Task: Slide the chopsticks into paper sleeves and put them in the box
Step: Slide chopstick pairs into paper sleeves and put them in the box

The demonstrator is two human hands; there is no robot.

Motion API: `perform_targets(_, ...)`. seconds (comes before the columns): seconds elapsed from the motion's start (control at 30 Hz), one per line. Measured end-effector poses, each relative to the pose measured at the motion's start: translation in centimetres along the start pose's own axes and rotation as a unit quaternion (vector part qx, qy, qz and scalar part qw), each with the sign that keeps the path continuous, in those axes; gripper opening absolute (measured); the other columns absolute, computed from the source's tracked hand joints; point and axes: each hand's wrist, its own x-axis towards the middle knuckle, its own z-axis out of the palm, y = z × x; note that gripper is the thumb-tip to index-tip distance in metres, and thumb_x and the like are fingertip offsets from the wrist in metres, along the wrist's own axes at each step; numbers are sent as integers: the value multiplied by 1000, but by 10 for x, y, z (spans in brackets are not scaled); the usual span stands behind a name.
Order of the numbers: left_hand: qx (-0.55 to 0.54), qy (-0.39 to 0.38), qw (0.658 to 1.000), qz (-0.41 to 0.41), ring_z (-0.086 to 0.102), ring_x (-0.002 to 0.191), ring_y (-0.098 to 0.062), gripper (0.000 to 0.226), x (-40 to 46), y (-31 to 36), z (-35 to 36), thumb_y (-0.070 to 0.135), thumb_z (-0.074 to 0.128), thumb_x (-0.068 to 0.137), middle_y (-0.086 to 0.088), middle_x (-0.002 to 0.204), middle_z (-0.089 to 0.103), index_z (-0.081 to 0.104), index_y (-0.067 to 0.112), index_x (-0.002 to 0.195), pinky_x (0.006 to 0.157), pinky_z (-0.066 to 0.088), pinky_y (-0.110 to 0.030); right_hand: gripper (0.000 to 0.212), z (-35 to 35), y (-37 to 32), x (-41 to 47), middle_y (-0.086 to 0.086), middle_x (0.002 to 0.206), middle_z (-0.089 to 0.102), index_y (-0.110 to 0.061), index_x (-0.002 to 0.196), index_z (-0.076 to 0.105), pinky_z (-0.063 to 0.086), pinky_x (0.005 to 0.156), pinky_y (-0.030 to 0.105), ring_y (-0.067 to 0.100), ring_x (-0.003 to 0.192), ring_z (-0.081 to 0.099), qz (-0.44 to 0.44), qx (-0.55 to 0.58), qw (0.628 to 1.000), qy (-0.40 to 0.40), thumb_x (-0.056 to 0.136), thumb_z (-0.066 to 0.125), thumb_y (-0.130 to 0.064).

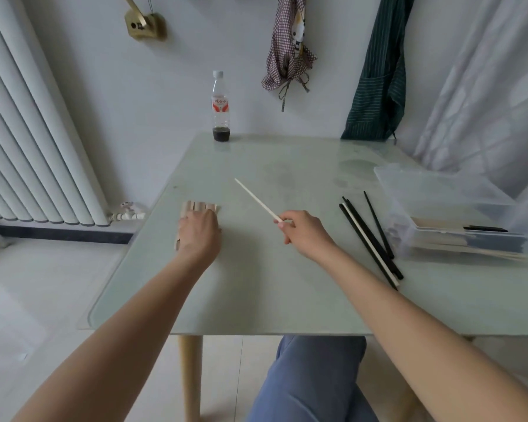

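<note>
My right hand (305, 233) grips a white chopstick (256, 200) near its thick end, and its thin tip points up and to the left above the table. My left hand (199, 231) rests on a pile of beige paper sleeves (200, 206) at the table's left side; whether its fingers grasp one is hidden. Several black chopsticks and one white one (371, 239) lie loose to the right of my right hand. A clear plastic box (439, 190) stands at the right edge, holding sleeved chopsticks at its bottom.
The pale glass table (287, 284) has a plastic bottle (220, 106) with dark liquid at its far edge. A radiator stands on the left, aprons hang on the wall behind, and a curtain hangs on the right. My knee shows below the table's front edge.
</note>
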Motion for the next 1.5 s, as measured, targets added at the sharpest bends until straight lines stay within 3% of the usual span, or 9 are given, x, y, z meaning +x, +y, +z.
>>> perform_targets(0.2,164,79,980,78,58,107,-23,32,-1,12,5,-3,50,86,-8,111,60,57,13,113,78,44,-26,22,3,4,1,3,72,58,-4,104,56,49,58,26,14,55,53,29,58,998,-2,96,35,-6)
perform_targets(0.33,224,57,969,93,61,100,-22,30,1,23,-3,-7,58,80,-6,103,63,60,12,102,69,35,-25,23,-1,6,0,8,82,60,-4,105,56,50,57,24,15,56,54,28,73,997,9,96,34,-5)
perform_targets(0.5,213,48,971,95,55,106,-24,27,5,14,4,1,50,87,-7,109,60,56,12,111,84,44,-25,26,-6,10,-1,13,85,59,0,105,57,54,57,23,17,57,54,33,112,993,12,93,34,-1)
perform_targets(0.6,158,43,985,51,47,115,-28,31,6,9,13,8,48,90,-12,121,51,50,9,121,89,42,-29,25,-6,13,-2,12,84,58,-1,104,57,54,56,22,16,57,54,32,117,993,3,93,35,-1)
perform_targets(0.77,142,45,989,-12,48,113,-33,30,7,13,11,3,44,92,-18,121,50,50,7,121,80,42,-33,21,-4,15,-1,11,82,57,-1,103,57,55,53,21,15,56,55,33,120,992,-19,94,38,-2)
perform_targets(0.93,268,59,955,112,59,102,-22,28,11,19,4,-2,52,86,-4,107,62,63,14,105,59,32,-24,21,-8,17,-3,11,82,57,-2,101,57,58,55,23,16,57,56,32,128,991,-21,94,37,-1)
perform_targets(1.07,259,62,955,127,58,105,-23,27,13,17,1,-5,55,84,-5,107,63,61,12,105,61,36,-22,21,-9,18,-1,11,83,57,-3,100,57,58,55,24,16,57,55,35,127,991,-17,94,37,-1)
perform_targets(1.23,221,63,972,54,57,105,-27,28,18,7,8,0,48,88,-11,110,59,58,8,112,85,47,-29,21,-8,18,-1,11,84,57,-2,102,57,58,58,26,17,58,55,35,131,991,-21,95,37,-2)
perform_targets(1.5,250,76,959,114,62,101,-25,24,15,15,1,-1,45,92,-8,109,63,59,8,109,63,35,-26,22,-8,17,-2,9,83,58,-3,103,57,56,55,24,16,58,55,38,127,991,-25,95,36,-2)
